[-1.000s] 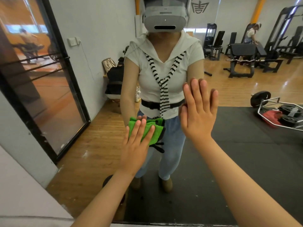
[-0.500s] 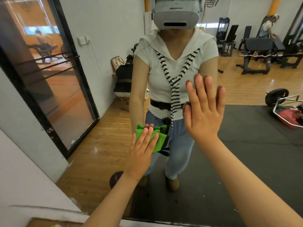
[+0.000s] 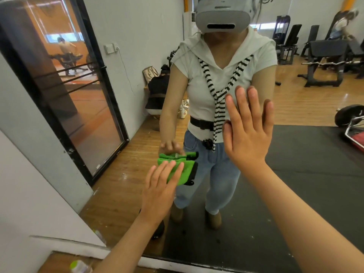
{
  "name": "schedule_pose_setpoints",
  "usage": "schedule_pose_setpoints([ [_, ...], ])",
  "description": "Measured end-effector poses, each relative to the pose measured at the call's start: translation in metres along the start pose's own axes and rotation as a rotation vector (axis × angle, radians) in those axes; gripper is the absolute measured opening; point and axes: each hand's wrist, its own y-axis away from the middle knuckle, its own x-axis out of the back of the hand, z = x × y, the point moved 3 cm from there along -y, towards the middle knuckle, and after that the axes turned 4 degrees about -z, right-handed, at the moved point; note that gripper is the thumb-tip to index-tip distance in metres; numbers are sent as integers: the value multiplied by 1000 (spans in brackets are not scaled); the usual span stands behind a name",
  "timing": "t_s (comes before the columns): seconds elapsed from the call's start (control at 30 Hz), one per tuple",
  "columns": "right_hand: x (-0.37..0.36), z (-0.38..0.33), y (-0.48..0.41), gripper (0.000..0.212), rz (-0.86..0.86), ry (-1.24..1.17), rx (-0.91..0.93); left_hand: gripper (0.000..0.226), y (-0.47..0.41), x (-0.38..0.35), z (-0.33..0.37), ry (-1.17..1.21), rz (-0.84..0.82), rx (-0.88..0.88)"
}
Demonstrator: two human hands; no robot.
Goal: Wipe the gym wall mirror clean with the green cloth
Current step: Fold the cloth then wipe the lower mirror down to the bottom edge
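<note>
Cloth [image 3: 185, 171] is being pressed flat against the mirror [image 3: 295, 203] by the straight-fingered left hand [image 3: 159, 192].
The right hand [image 3: 248, 134] is being held spread against the glass, higher up.

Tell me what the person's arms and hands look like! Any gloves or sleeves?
No gloves. The left hand and right hand are bare, with no rings, watch or bracelets showing. The left forearm and right forearm have no sleeves over them. The mirror shows why: the white top has short sleeves that end near the shoulders.
</note>
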Motion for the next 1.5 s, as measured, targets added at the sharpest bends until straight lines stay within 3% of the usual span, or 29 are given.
schedule_pose_setpoints([
  [0.07,0,0,0,54,1,-4,2,81,-9,10,0,89,37,76],
  [0.2,1,0,0,52,4,-11,1,85,-15,9,5,188,-48,165],
  [0.33,2,-1,-1,53,13,-23,-4,57,-6,4,16,282,-104,261],
  [0.43,3,-1,-1,55,14,-25,-8,54,-2,2,25,443,-143,396],
  [0.63,4,-1,0,59,25,-23,-7,73,-8,-2,68,813,-72,813],
  [0.8,3,-1,-2,58,19,-32,-9,95,-31,-5,86,937,10,944],
  [0.97,4,-1,-2,54,15,-37,-7,97,-43,-15,88,919,50,1008],
  [1.2,4,-1,-1,50,12,-40,-16,86,-40,-24,84,939,188,1029],
  [1.33,4,-1,-1,51,22,-38,-19,90,-32,-30,78,791,132,912],
  [1.43,4,-1,-2,53,13,-30,-14,101,-14,-32,56,571,-16,681],
  [1.5,4,-1,-2,52,12,-22,-14,102,3,-35,29,291,-87,327],
])
